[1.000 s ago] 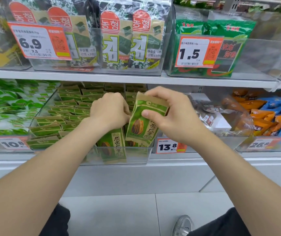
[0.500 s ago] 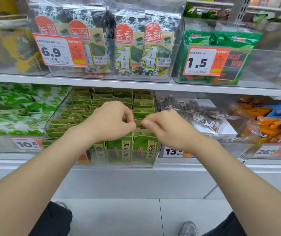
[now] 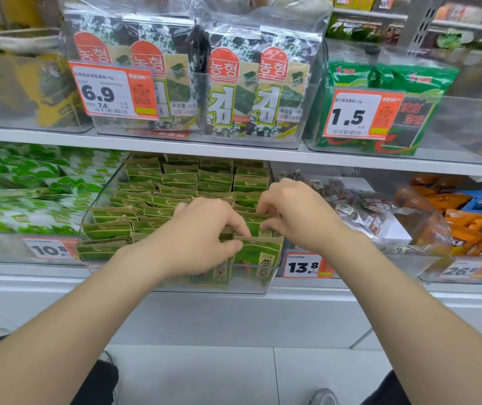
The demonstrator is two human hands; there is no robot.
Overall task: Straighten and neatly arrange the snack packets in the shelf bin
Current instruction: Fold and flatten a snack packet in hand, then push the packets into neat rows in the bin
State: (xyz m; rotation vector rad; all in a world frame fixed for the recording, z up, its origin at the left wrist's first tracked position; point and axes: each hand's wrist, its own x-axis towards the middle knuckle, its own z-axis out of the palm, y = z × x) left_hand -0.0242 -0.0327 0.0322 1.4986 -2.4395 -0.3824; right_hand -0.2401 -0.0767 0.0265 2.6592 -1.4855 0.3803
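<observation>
A clear plastic bin (image 3: 175, 287) on the lower shelf holds several rows of green and tan snack packets (image 3: 181, 176), standing on edge. My left hand (image 3: 201, 235) is at the front right of the bin, its thumb and forefinger pinching the top edge of the front packet (image 3: 260, 255). Just behind and to the right, my right hand (image 3: 295, 214) has its fingers curled onto the tops of the packets of the same row. The packets at the front left (image 3: 105, 229) lean back and lie unevenly.
A bin of green and white packets (image 3: 29, 188) stands to the left, a bin of clear bags (image 3: 359, 209) and orange and blue packets (image 3: 473, 217) to the right. The shelf above (image 3: 234, 150) carries seaweed packs. Price tags (image 3: 304, 266) hang on the bin fronts.
A second ago my right hand held a packet lifted above the bin. That packet now stands in the front row, and both hands have come down onto the packet tops.
</observation>
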